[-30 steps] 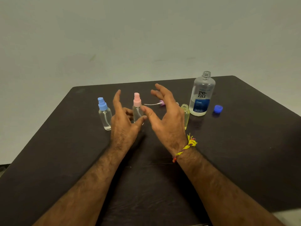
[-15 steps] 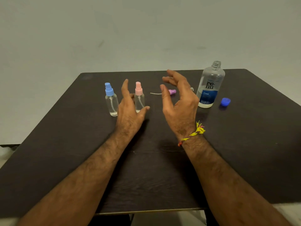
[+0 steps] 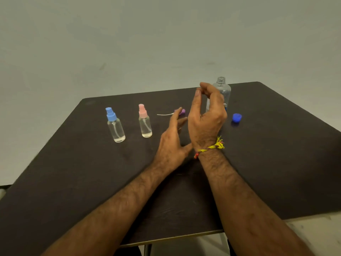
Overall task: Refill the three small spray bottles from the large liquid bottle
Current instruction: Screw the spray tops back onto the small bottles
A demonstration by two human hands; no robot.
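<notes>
Head view showed the right hand (image 3: 206,119) raised in front of the large clear plastic liquid bottle (image 3: 224,91), uncapped at the back of the dark table (image 3: 276,163). Its fingers were curled, but whether they gripped anything I cannot tell. The left hand (image 3: 172,143) reached forward, fingers relaxed and empty, toward the purple spray top (image 3: 181,112) lying loose. Judging by this, the third bottle, hidden behind the hands, was the one being filled; pouring called for a steady tilt. The blue-capped small clear spray bottle (image 3: 115,126) and pink-capped one (image 3: 144,121) stood closed, well left. A blue screw cap (image 3: 236,117) lay just right.
</notes>
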